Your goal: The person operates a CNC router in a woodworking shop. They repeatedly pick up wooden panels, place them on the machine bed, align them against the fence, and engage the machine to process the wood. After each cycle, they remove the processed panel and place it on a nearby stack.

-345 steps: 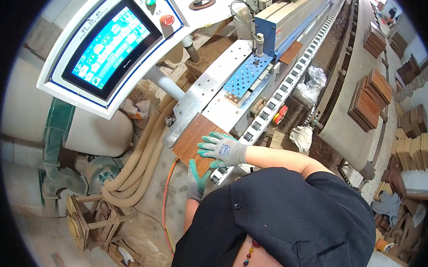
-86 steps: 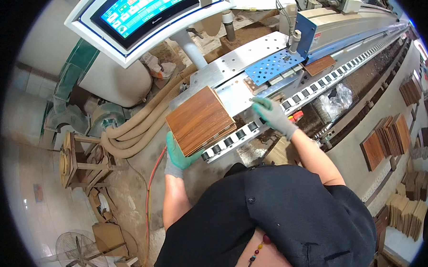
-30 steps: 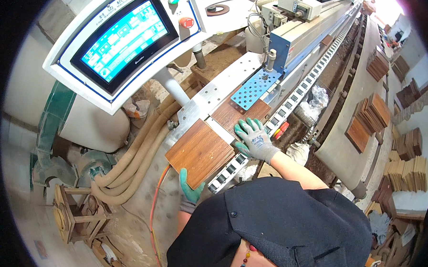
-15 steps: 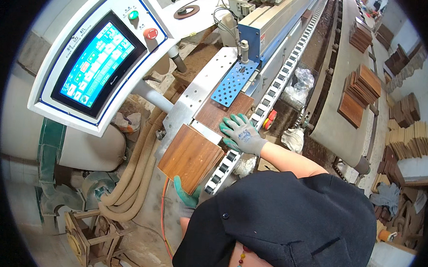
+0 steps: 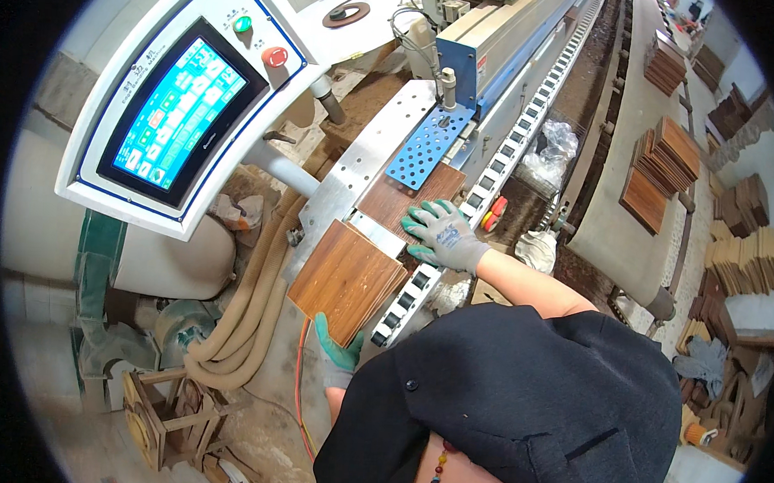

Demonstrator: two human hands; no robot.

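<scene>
My right hand (image 5: 446, 236), in a grey and green glove, lies with fingers spread on a dark wood board (image 5: 409, 193), which reaches under a blue perforated plate (image 5: 421, 144) on the machine's metal table (image 5: 347, 159). My left hand (image 5: 338, 352), gloved alike, grips the near corner of a stack of brown boards (image 5: 347, 274) at the table's front left, beside a white roller track (image 5: 494, 168). The fingers under the stack are partly hidden.
A control panel (image 5: 89, 151) stands left above hoses (image 5: 250, 313). Right of the track are plastic bags (image 5: 555, 145), a red knob (image 5: 494, 213) and a conveyor (image 5: 602, 259) carrying board piles (image 5: 658, 171). Several more stacks (image 5: 744, 266) stand far right; a wooden frame sits lower left.
Since 2.9 seconds ago my right hand has come down on a board that now reaches under the blue plate. Over the last second the hands and boards look nearly still; the view shifted slightly.
</scene>
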